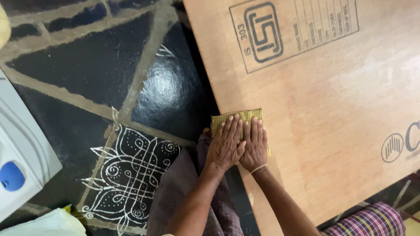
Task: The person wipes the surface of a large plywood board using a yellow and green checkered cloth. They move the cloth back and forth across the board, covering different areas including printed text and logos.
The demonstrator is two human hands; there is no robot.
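At the far left edge a white appliance (19,153) with a blue round part sits on the floor, and below it lies a bit of pale plastic wrapping (43,223). The floor (87,65) is dark polished stone with lighter seams running across it, and a white chalk pattern (131,170) of curls and dots is drawn on it, just left of my knees. My lap is covered in dull checked cloth (183,192).

My left hand (225,146) lies palm down on a small yellow-green checked rag (238,117), fingers (232,129) straight and close together, pressing flat rather than gripping. Its heel hangs just over the edge of the board. My right hand (255,146) lies right beside it, touching it along the thumb side, also palm down on the same rag, fingers (258,131) flat and together; a thin pale bangle (259,168) circles that wrist. Neither hand is curled round anything.

The rag sits at the near left edge of a large sheet of light brown plywood (332,105), most of it hidden under my hands, with its far edge and a sliver at the right showing. The plywood fills the right half of the view and carries dark printed stamps at its top and at its right edge. At the bottom right, beyond the board's corner, a fold of purple plaid fabric (372,220) shows.
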